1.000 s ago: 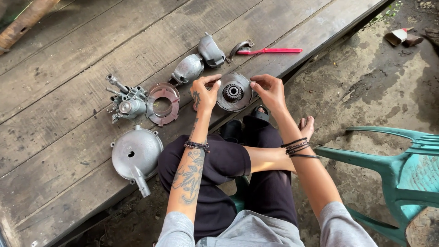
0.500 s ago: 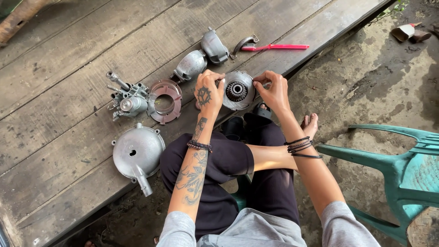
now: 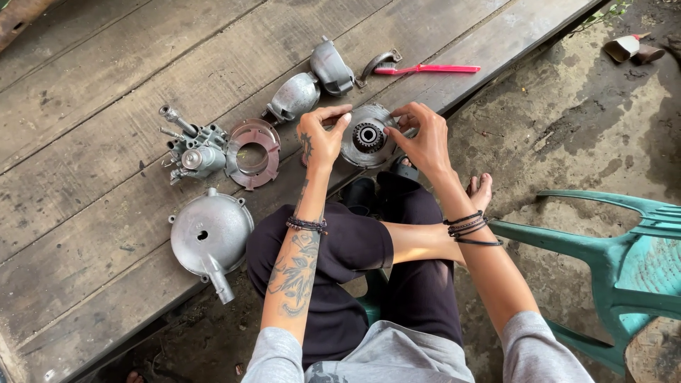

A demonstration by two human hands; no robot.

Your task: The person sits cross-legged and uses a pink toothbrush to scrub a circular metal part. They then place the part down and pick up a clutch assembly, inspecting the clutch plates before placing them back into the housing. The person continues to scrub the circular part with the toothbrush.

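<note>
A round grey metal part (image 3: 368, 136) with a toothed hub in its middle is held tilted at the near edge of the wooden bench (image 3: 106, 78). My left hand (image 3: 320, 137) grips its left rim with thumb and fingers. My right hand (image 3: 422, 138) pinches its right rim. Both forearms reach up from my lap, the left one tattooed, each wrist with dark bands.
On the bench lie a carburettor-like casting (image 3: 191, 151), a reddish ring plate (image 3: 254, 153), a round grey cover with a spout (image 3: 210, 235), two rounded metal shells (image 3: 313, 81) and a pink toothbrush (image 3: 418, 69). A green plastic chair (image 3: 624, 262) stands at right on bare ground.
The round part has been lifted slightly and turned, its toothed hub now facing me. Both hands shifted around its rim. The other parts lie where they were.
</note>
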